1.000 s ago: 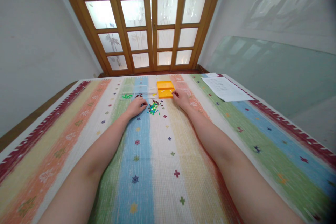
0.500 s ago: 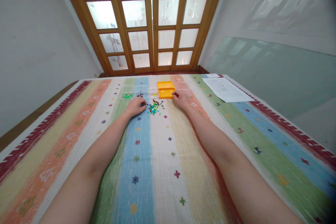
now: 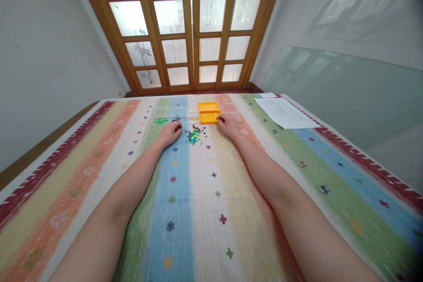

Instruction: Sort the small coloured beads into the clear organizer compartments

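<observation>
My left hand (image 3: 169,134) is closed in a pinch just left of the loose pile. Whatever its fingertips hold is too small to make out. A heap of tiny coloured pieces (image 3: 194,135), green, blue, yellow and dark brown, lies on the tablecloth between my hands. My right hand (image 3: 228,126) is closed at the right front edge of an orange box (image 3: 209,107), its fingertips on the rim. The box lies open with a few pale bits inside. Behind my left hand, a clear compartment box (image 3: 159,115) contains green pieces (image 3: 161,121) and dark brown pieces (image 3: 176,120).
A striped tablecloth (image 3: 205,211) covers the table. Printed paper sheets (image 3: 284,113) lie at the back right. Beyond the far edge stand wooden glazed doors (image 3: 194,39). A glass panel (image 3: 346,92) leans along the right wall.
My left hand has shifted slightly left and back, away from the pile toward the clear box. My right hand stays at the orange box.
</observation>
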The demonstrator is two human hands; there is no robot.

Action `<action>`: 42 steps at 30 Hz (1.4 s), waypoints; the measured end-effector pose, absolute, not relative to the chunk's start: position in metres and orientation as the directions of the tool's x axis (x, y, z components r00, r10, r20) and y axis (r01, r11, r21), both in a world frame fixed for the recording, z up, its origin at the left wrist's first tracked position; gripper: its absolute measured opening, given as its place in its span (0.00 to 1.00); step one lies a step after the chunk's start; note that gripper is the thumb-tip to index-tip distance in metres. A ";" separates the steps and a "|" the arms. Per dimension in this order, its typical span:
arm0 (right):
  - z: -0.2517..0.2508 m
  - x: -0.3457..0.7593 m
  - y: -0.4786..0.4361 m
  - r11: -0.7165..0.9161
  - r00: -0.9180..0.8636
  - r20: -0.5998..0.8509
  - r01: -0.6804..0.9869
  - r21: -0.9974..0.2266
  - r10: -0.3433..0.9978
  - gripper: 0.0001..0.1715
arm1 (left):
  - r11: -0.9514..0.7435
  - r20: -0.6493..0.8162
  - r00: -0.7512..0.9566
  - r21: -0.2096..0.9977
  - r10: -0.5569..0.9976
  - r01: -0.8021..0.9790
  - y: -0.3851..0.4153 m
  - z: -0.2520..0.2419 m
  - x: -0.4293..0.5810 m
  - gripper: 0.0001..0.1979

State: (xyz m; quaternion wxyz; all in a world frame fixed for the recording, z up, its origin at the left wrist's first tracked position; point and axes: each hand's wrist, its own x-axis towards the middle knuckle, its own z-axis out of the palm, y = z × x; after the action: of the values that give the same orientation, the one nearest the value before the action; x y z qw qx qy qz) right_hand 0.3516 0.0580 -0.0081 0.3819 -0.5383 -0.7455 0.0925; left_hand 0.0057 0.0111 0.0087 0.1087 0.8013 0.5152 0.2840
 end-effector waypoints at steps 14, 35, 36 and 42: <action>-0.011 0.352 0.060 0.416 -0.143 0.470 0.722 -0.552 0.871 0.13 | -0.235 0.403 -0.121 0.723 0.907 0.649 0.024 0.004 -0.010 0.11; -0.011 0.352 0.060 0.434 -0.165 0.483 0.736 -0.520 0.860 0.12 | -0.282 0.416 -0.037 0.677 0.908 0.679 0.031 -0.008 -0.013 0.18; -0.011 0.352 0.060 0.434 -0.166 0.483 0.736 -0.520 0.860 0.12 | -0.305 0.425 0.000 0.649 0.905 0.697 0.030 -0.008 -0.012 0.17; -0.010 0.352 0.058 0.425 -0.171 0.469 0.746 -0.513 0.867 0.12 | -0.469 0.402 0.286 0.496 0.870 0.731 0.019 0.000 -0.001 0.13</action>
State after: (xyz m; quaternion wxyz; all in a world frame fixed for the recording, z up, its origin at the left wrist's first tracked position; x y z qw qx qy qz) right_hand 0.3516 0.0581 -0.0097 0.3655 -0.5299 -0.7608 0.0824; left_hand -0.0008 0.0191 -0.0005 0.1083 0.7947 0.5036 0.3212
